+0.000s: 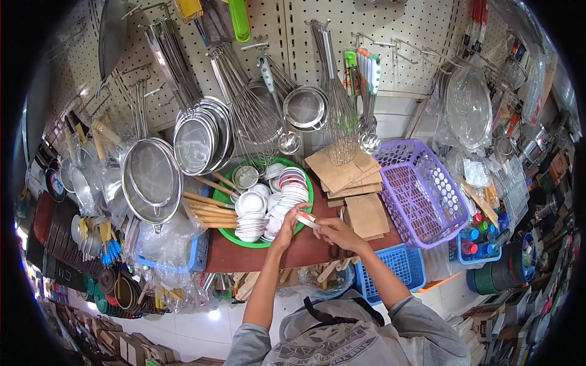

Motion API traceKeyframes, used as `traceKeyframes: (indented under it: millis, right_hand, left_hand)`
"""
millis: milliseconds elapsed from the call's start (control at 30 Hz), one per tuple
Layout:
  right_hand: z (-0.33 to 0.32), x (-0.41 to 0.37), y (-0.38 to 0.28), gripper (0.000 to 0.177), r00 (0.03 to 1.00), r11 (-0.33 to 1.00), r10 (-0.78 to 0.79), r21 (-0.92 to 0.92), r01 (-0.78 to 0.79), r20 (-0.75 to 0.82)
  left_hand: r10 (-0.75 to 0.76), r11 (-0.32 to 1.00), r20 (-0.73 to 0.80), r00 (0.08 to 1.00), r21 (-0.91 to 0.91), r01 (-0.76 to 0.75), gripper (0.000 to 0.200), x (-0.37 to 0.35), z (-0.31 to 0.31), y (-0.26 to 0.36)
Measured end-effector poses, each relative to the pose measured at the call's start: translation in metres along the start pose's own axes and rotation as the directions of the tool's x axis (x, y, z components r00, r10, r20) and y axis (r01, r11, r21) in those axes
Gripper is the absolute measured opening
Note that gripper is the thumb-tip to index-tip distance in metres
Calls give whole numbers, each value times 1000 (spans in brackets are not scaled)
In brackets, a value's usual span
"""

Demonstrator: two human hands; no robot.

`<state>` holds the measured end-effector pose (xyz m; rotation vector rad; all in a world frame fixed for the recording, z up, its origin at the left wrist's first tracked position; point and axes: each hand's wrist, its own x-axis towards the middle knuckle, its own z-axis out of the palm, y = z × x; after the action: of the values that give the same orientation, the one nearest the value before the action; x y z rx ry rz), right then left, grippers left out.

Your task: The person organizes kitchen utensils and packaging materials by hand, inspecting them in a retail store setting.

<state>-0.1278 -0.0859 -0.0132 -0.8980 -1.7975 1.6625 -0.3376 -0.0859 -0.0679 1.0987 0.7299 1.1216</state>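
Between my two hands, over the front of the red-brown table (pixel 244 259), is a small white dish (pixel 307 221) with some red on it. My left hand (pixel 289 227) is closed on its left side. The fingers of my right hand (pixel 336 233) are closed at its right edge. Just to the left stands a green basin (pixel 309 190) full of stacked small white dishes (pixel 251 203). Flat brown cardboard pieces (pixel 367 215) lie to the right of my hands, and dark scissors handles (pixel 334 250) show beside my right hand.
A purple basket (pixel 434 244) stands right of the cardboard. Whisks (pixel 247 110) and strainers (pixel 195 146) hang from the pegboard behind the table. A blue basket (pixel 390 274) is below the table's front edge. Wooden handles (pixel 210 213) jut out left of the basin.
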Motion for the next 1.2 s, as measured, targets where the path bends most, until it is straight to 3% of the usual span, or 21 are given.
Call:
traceKeyframes:
  millis: [33,133,333,433,533,733,833,933,1033,1133,1200]
  right_hand:
    - [1,0,2,22,1000,1000,2,11,-2,-18]
    - [-2,3,16,22,999,990,4,-138,-10,-41]
    - [-2,-2,1,24,1000,996,1,95,-3,27]
    - [-2,2,11,25,998,998,-66,-17,66,-17]
    - [1,6,23,25,996,996,-42,-87,35,-75]
    - [2,-2,1,26,999,994,-35,99,36,-10]
    - [1,2,12,24,979,978,-201,-67,198,-41]
    - [-1,3,23,22,996,996,-77,-49,75,-53]
    - [-1,0,15,23,1000,995,1,96,-1,-8]
    - [2,-1,8,23,999,992,28,125,-30,17]
    - [2,2,14,23,999,998,-43,53,43,-7]
  left_hand:
    - [4,1000,6,1000,10,-4,62,0,0,0]
    - [79,936,31,996,341,-85,62,1,-2,-3]
    - [-55,996,76,996,80,49,59,-2,1,10]
    - [18,998,31,999,61,-20,62,-1,0,3]
    - [43,992,17,999,119,-44,64,2,-4,-6]
    - [-15,999,43,999,-32,17,65,-1,1,10]
    - [55,996,65,996,-72,-51,65,-1,4,9]
    - [86,965,23,996,245,-89,64,4,1,-4]
    - [80,983,42,996,164,-85,65,5,-3,-5]
    - [-12,1000,26,1000,-24,13,65,0,-1,7]
    - [13,999,23,1000,-30,-13,64,0,1,6]
